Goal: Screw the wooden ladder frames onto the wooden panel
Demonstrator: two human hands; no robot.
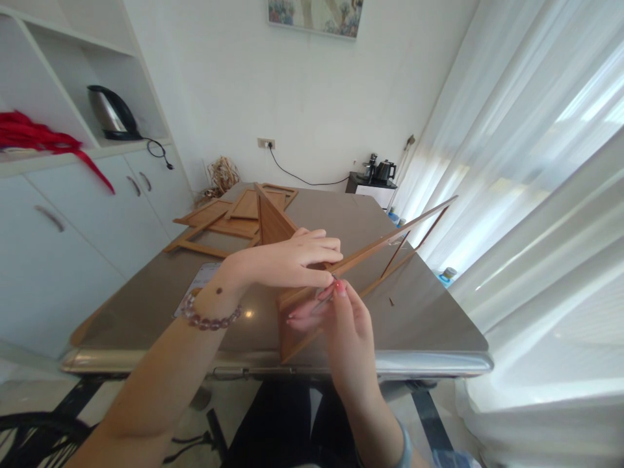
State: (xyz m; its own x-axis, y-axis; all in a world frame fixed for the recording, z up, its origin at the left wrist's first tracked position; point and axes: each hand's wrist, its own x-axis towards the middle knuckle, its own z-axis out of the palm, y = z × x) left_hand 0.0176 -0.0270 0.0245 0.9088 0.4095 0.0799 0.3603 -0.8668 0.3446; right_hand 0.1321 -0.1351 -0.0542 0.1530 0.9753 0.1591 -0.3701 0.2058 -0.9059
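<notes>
My left hand (287, 260), with a bead bracelet on the wrist, lies closed over the top of a wooden frame assembly (385, 250) that stands on the grey table (429, 325). Its fingers press on a long slanted rail. My right hand (344, 325) is just below it, pinching a thin metal tool (322, 301) whose tip meets the wood under my left fingers. An upright wooden panel (271, 222) rises behind my left hand.
More flat wooden frames and panels (224, 221) lie at the table's far left. A printed sheet (202, 279) lies under my left wrist. White cabinets with a kettle (111, 114) stand left, curtains right, a small side table (373, 182) with kettles behind.
</notes>
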